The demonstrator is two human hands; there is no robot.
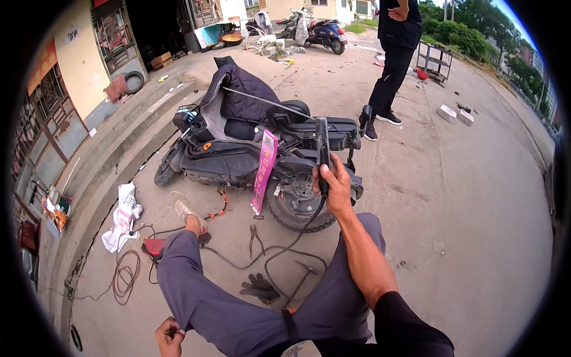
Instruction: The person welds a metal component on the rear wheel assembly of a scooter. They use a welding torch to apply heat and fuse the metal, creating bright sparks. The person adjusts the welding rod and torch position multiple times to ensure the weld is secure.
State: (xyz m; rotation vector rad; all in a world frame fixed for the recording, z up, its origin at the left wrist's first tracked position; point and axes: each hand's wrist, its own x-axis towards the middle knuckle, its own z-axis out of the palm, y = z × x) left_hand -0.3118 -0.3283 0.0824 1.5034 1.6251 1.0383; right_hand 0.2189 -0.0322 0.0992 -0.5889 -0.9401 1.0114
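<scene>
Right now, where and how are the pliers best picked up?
Likely by both handles, from above on the wearer's side: the pliers lie flat on the ground, handles spread toward the wearer, nose pointing away.

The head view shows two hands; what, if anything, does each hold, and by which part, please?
The right hand holds a black rod holder by its lower end; whether the left hand pinches the trousers is unclear.

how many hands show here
3: the right hand gripping a black holder, the left hand at lower left, a bystander's hand up top; their other hand isn't visible.
</scene>
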